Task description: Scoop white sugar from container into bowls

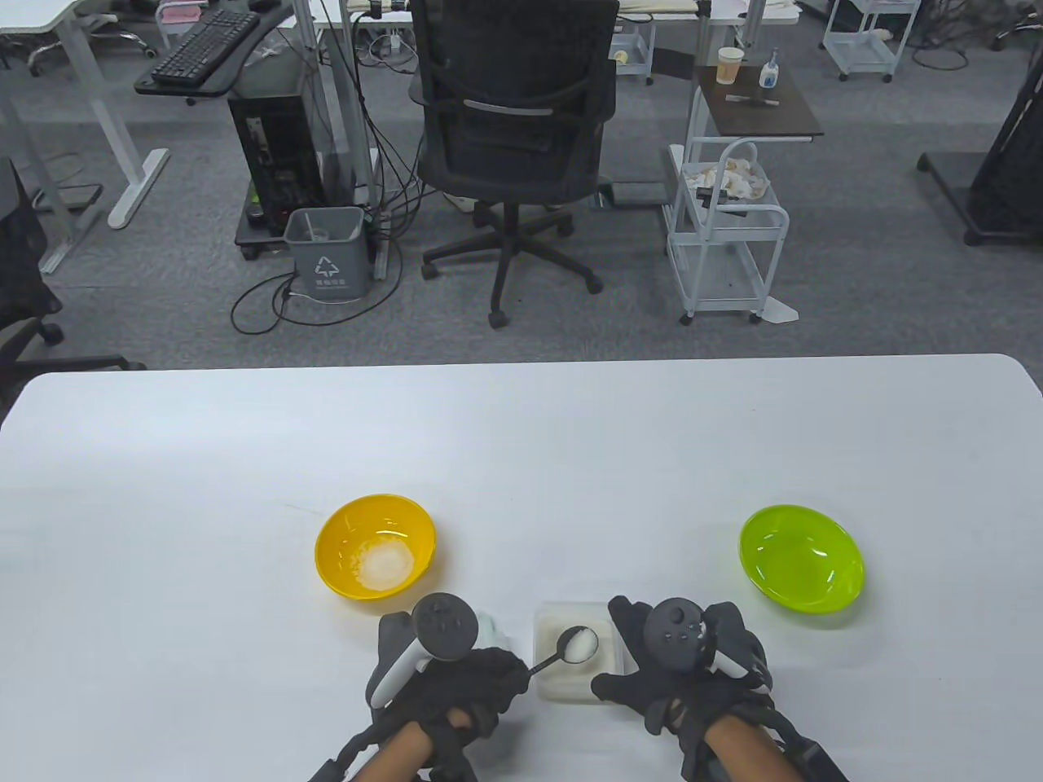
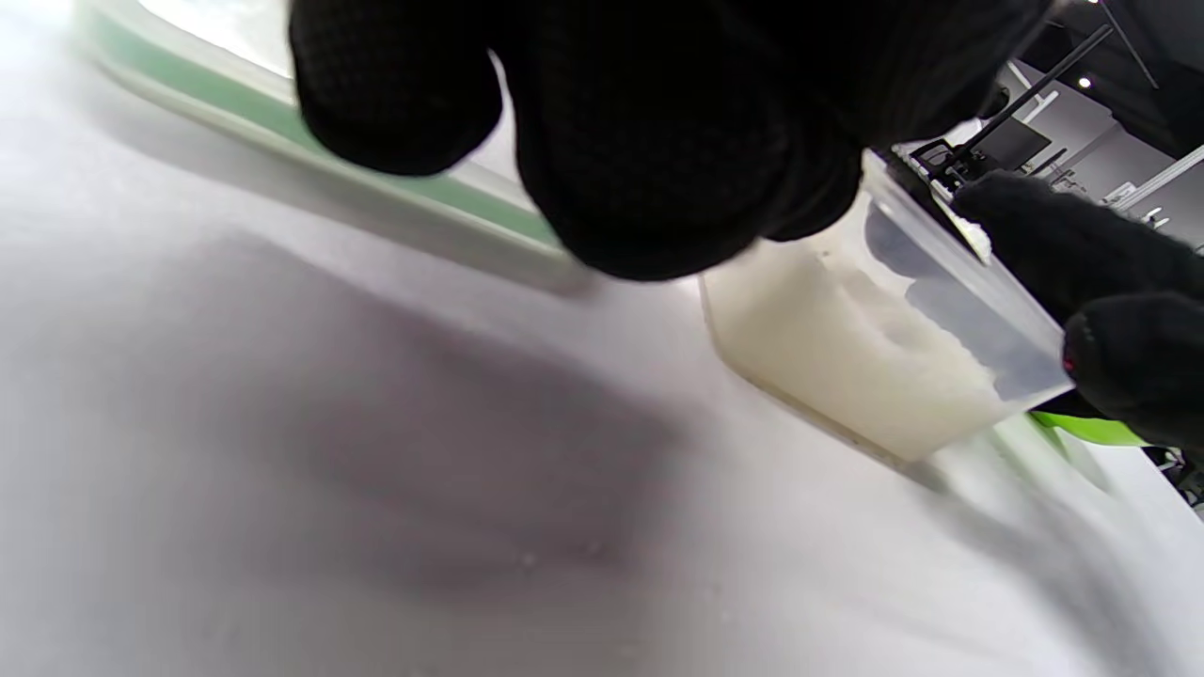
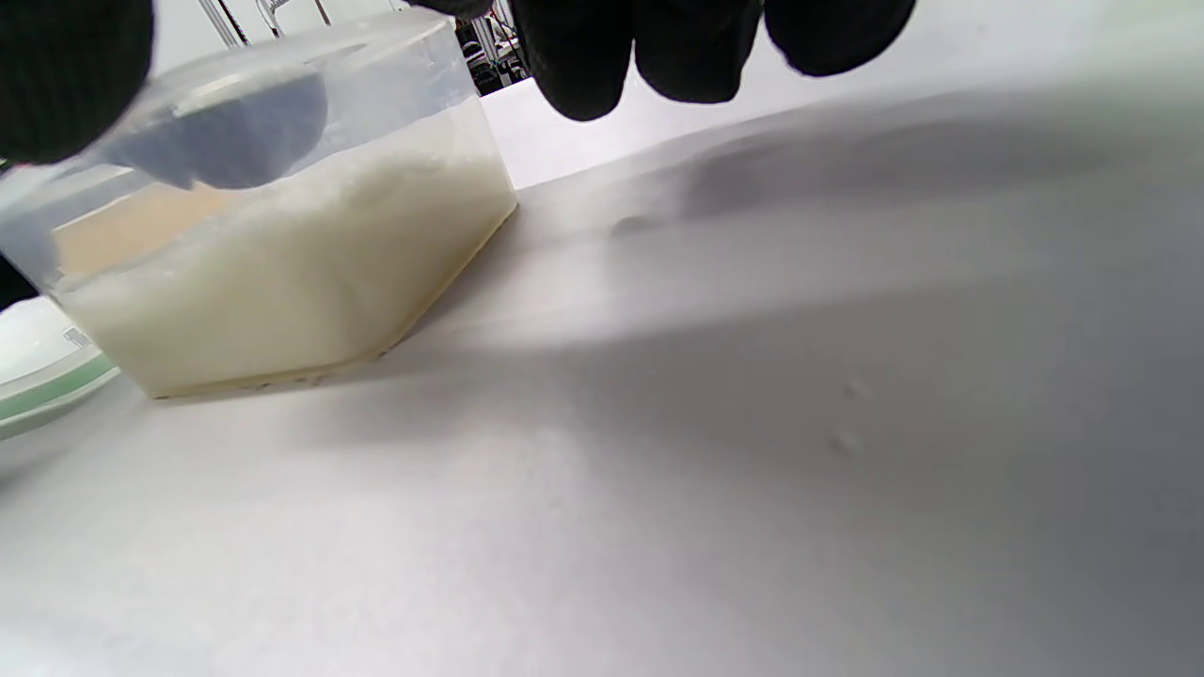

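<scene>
Left hand (image 1: 444, 680) grip pinching heaped spoon (image 1: 577, 643) over sugar container (image 1: 562, 688), handle mostly hidden, right hand (image 1: 680, 672) steadying its side.

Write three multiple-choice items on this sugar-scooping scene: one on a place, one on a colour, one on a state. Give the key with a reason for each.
1. Where does the sugar container stand?
A. between the two hands
B. behind the green bowl
C. left of the yellow bowl

2. Which colour is the bowl that already has sugar in it?
A. green
B. yellow
C. red

3. What is the state of the spoon?
A. empty, lying on the table
B. resting in the green bowl
C. loaded with sugar, over the container

Key:
1. A, the table view shows it between the left hand and the right hand.
2. B, a white patch lies in the yellow bowl, while the green bowl shows none.
3. C, the left hand holds the spoon's handle, and its heaped white bowl sits above the container.
</scene>
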The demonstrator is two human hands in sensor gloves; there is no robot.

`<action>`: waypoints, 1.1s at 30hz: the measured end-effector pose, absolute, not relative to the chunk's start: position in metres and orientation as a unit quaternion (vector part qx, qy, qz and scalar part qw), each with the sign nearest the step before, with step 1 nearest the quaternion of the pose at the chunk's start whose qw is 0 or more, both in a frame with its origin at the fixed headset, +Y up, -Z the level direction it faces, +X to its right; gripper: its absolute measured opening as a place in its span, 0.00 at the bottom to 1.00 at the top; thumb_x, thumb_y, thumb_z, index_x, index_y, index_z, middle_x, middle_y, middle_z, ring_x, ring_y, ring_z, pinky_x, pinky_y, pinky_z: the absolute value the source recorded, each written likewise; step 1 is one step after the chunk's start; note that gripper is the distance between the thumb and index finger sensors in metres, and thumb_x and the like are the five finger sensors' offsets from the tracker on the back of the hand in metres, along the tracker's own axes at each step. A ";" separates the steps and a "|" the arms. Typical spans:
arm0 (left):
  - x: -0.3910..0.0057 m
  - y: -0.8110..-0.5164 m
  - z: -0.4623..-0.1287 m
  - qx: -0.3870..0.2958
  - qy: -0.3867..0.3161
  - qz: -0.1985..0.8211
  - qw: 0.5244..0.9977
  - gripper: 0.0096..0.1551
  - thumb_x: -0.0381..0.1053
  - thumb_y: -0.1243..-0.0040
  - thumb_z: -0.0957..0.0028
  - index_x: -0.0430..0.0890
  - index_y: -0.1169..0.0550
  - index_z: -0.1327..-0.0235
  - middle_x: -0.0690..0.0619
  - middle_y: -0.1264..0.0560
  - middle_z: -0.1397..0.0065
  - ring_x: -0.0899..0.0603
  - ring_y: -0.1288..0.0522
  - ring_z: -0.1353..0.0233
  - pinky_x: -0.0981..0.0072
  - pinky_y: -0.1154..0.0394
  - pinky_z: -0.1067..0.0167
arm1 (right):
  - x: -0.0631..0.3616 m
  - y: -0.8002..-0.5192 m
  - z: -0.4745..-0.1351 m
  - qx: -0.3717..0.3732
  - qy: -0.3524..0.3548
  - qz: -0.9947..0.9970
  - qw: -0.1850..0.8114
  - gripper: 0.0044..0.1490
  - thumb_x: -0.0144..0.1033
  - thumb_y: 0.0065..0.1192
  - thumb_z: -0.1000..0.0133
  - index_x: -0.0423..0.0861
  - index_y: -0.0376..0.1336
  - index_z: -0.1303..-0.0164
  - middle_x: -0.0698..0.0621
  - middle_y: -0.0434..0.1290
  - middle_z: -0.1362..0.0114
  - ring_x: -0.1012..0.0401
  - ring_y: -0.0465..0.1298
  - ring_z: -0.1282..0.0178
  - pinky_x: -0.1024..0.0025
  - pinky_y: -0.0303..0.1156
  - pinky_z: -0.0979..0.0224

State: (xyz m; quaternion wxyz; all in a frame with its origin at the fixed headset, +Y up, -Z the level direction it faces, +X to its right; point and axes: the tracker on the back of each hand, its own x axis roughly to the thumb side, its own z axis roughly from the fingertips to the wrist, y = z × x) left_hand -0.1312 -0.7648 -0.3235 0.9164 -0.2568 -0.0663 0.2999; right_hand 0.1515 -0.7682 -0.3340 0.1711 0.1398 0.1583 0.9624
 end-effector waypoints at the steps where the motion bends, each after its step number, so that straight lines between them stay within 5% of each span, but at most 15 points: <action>1: -0.133 -0.764 -0.324 -0.258 -0.062 0.309 0.913 0.24 0.61 0.41 0.54 0.61 0.17 0.45 0.63 0.16 0.50 0.59 0.14 0.63 0.59 0.18 0.50 | 0.151 -0.768 -0.334 0.140 0.158 0.962 0.171 0.62 0.75 0.57 0.53 0.58 0.36 0.17 0.41 0.47 0.12 0.41 0.51 0.12 0.39 0.52 0.17; 33: -0.253 -0.752 -0.348 -0.187 0.096 0.458 0.864 0.25 0.61 0.40 0.54 0.59 0.17 0.44 0.62 0.16 0.49 0.58 0.14 0.63 0.58 0.19 0.49 | 0.152 -0.768 -0.334 0.140 0.159 0.963 0.167 0.62 0.75 0.58 0.53 0.57 0.36 0.17 0.41 0.47 0.12 0.40 0.51 0.12 0.39 0.52 0.17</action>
